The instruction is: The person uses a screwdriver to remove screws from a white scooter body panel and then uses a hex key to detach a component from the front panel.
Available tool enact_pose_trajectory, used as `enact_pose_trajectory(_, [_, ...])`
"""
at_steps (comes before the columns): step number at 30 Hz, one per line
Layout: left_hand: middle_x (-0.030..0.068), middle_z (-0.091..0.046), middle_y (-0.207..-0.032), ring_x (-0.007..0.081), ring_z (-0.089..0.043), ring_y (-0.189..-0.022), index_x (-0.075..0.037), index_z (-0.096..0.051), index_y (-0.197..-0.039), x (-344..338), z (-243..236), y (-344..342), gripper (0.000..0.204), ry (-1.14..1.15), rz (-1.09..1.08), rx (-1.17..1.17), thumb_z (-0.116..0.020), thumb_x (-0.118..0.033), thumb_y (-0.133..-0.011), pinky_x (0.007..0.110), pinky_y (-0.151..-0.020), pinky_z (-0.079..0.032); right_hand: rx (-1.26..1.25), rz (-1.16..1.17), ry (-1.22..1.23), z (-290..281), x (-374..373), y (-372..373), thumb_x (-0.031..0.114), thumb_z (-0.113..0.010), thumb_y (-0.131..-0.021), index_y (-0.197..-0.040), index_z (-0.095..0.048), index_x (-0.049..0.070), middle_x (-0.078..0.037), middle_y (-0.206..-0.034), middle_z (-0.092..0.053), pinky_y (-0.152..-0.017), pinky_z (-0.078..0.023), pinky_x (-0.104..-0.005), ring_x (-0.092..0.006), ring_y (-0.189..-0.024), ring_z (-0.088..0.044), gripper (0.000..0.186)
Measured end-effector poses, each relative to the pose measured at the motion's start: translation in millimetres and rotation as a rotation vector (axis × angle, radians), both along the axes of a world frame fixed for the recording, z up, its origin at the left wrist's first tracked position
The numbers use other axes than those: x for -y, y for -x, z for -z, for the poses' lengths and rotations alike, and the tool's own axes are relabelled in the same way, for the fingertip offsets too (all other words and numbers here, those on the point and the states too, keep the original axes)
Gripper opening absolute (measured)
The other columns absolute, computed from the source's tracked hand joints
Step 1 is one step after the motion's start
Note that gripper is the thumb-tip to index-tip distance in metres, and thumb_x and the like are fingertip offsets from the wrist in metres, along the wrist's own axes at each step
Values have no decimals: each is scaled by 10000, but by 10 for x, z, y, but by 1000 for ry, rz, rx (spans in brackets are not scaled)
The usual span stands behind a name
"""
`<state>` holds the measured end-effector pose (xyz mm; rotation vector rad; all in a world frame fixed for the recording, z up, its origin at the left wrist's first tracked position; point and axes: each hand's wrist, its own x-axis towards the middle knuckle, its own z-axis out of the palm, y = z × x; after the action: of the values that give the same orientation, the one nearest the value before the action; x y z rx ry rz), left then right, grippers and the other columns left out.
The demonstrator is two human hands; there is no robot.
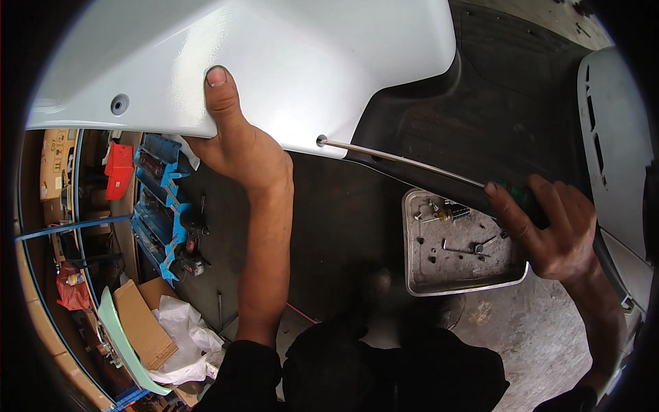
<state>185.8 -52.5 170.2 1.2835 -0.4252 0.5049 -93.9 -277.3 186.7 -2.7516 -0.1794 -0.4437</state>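
Note:
A glossy white body panel (295, 69) spans the upper part of the view. My left hand (244, 151) grips its lower edge, thumb pressed on the outer face and fingers hidden behind. In my right hand (559, 233) is a screwdriver (405, 161) with a long metal shaft and a green and black handle, mostly covered by the fingers. The shaft slants up to the left, its tip in a round hole (320, 140) near the panel's lower right corner. Whether a screw sits in there is hidden. Another recessed hole (119, 104) lies to the left.
A black plastic floorboard (439, 123) adjoins the panel. Below it, a metal tray (467, 280) holds small screws and tools. At left stand a blue cantilever toolbox (154, 206), a cordless drill (193, 264), shelving with boxes, and cardboard (143, 326) beside white wrapping.

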Motion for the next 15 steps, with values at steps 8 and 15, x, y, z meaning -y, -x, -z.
enact_pose_trajectory(8, [201,-594,-1319,296,-653,-1217,77,-530,-1350,49,11,-26,617,11,-20,109,-761,-328,-946,444,-1022,-602,-1023,487,-1238,-436,-20,-332,467,-560,-1072,-1290,-709,5,-64,-711,-678,-462,-440,-295,-110,-535,-569,532])
enact_pose_trajectory(15, [222,-532,-1430,309,-584,-1302,79,-399,-1454,-117,341,209,668,-72,-14,-63,-593,-418,-1052,444,-1053,-533,-193,12,-554,-69,129,295,169,-800,-910,-1317,-679,-31,-180,-981,-775,-749,-604,-321,-230,-830,-762,469])
